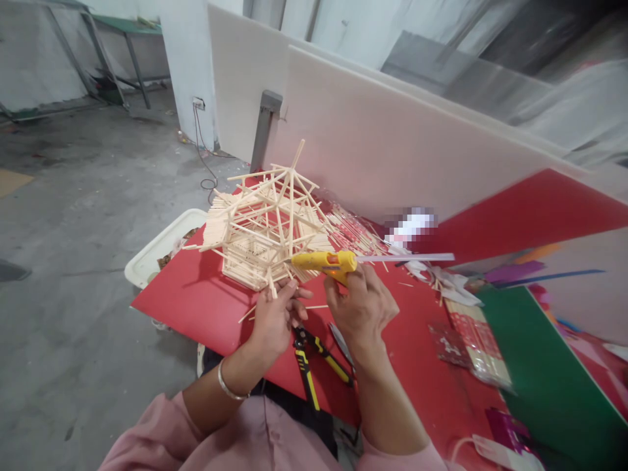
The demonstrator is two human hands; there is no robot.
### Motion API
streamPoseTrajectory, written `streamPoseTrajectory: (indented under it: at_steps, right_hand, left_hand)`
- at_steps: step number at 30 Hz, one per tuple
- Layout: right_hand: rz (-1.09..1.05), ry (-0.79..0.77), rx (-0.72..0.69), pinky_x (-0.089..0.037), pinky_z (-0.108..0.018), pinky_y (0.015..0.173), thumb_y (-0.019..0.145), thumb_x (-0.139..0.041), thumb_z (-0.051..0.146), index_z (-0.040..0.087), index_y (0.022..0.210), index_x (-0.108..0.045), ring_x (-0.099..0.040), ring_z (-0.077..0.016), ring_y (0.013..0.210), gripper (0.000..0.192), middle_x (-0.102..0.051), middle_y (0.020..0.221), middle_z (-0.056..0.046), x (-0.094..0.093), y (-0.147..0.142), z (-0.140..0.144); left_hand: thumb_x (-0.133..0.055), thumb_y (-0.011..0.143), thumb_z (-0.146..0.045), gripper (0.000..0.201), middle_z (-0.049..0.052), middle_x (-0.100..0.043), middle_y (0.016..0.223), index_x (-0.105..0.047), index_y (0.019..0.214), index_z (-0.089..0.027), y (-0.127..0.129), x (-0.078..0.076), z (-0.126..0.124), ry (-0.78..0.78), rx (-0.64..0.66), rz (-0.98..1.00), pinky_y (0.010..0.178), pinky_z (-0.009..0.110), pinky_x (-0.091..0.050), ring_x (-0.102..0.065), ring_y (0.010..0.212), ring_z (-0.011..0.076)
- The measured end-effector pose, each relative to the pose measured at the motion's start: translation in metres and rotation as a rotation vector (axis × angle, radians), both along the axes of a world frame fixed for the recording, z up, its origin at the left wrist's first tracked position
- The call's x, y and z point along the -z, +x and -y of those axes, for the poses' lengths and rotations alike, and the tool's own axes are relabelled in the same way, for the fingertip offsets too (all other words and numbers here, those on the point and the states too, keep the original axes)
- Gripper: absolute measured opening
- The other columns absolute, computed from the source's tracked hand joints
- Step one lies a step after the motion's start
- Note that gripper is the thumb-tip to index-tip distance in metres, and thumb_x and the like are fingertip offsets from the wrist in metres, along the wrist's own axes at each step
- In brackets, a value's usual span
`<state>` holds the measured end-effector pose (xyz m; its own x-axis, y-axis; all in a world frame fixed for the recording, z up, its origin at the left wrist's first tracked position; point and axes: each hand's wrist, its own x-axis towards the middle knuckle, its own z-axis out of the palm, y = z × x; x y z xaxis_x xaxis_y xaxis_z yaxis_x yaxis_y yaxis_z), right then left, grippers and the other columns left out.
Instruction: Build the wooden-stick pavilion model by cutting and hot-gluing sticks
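A model house of thin wooden sticks (pixel 265 226) stands on the red table (pixel 196 294), with a spoked roof frame on top. My left hand (pixel 275 317) pinches a short wooden stick (pixel 271 286) against the model's lower front edge. My right hand (pixel 360 304) grips a yellow glue gun (pixel 326 261). Its nozzle points left at the model, and a clear glue stick (pixel 407 258) juts out to the right behind it.
Black-and-yellow pliers (pixel 314 356) lie on the table below my hands. Loose sticks (pixel 353 232) and packs of sticks (pixel 478 343) lie to the right, beside a green sheet (pixel 549 373). A white bin (pixel 161 245) sits off the table's left edge. A white partition (pixel 392 144) stands behind.
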<state>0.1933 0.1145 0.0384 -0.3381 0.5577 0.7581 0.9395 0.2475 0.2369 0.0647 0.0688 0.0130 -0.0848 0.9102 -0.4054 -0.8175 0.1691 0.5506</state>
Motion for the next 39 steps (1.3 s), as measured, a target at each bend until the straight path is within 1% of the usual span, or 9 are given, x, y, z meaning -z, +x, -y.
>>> streamPoseTrajectory:
  at_steps: [4,7,12,20,31,39]
  right_hand:
    - [-0.006,0.000,-0.010,-0.027,-0.027,0.055,0.082,-0.058,0.031,0.017,0.091,-0.062,-0.048,-0.0139,0.061,0.017,-0.060,0.072,-0.002,0.000,0.000,0.000]
    - [-0.007,0.005,-0.014,-0.027,-0.027,0.055,0.082,-0.058,0.029,0.017,0.093,-0.062,-0.047,-0.0139,0.060,0.017,-0.060,0.070,-0.001,-0.001,0.001,0.001]
    - [-0.017,-0.003,-0.001,-0.028,-0.027,0.054,0.081,-0.058,0.029,0.017,0.095,-0.060,-0.048,-0.0142,0.059,0.019,-0.061,0.072,-0.003,-0.003,0.003,0.002]
    - [-0.001,-0.002,0.007,-0.027,-0.026,0.052,0.081,-0.058,0.032,0.018,0.087,-0.059,-0.047,-0.0136,0.057,0.015,-0.059,0.068,-0.001,-0.004,0.011,0.008]
    - [0.016,0.004,-0.005,-0.028,-0.026,0.053,0.080,-0.060,0.030,0.018,0.085,-0.059,-0.049,-0.0129,0.059,0.013,-0.060,0.072,-0.001,-0.003,0.018,0.016]
    - [0.021,-0.015,0.002,-0.031,-0.025,0.055,0.078,-0.059,0.027,0.019,0.090,-0.061,-0.050,-0.0127,0.060,0.014,-0.061,0.073,-0.002,-0.001,0.021,0.019]
  left_hand:
    - [-0.077,0.064,-0.039,0.037,0.001,-0.070,0.066,-0.055,0.082,-0.016,0.000,0.001,0.000,-0.007,-0.013,0.008,0.031,0.015,-0.025,-0.052,0.037,0.0065]
    - [-0.077,0.065,-0.038,0.036,0.001,-0.070,0.066,-0.054,0.081,-0.016,0.001,0.001,-0.001,0.003,-0.012,0.011,0.032,0.015,-0.025,-0.053,0.037,0.0066]
    - [-0.077,0.065,-0.039,0.035,0.001,-0.070,0.066,-0.055,0.080,-0.016,0.002,0.001,-0.003,0.026,-0.012,0.007,0.032,0.015,-0.026,-0.052,0.037,0.0063]
    - [-0.080,0.063,-0.040,0.037,0.001,-0.070,0.065,-0.056,0.079,-0.016,0.002,0.001,-0.001,0.010,-0.036,-0.004,0.033,0.015,-0.027,-0.052,0.038,0.0064]
    - [-0.081,0.061,-0.040,0.039,0.001,-0.069,0.063,-0.056,0.080,-0.016,0.003,0.000,-0.001,0.010,-0.034,0.008,0.034,0.015,-0.027,-0.053,0.038,0.0060]
    - [-0.081,0.062,-0.040,0.038,0.000,-0.068,0.064,-0.057,0.079,-0.015,0.004,0.002,-0.003,0.011,-0.027,-0.002,0.034,0.016,-0.028,-0.053,0.038,0.0059]
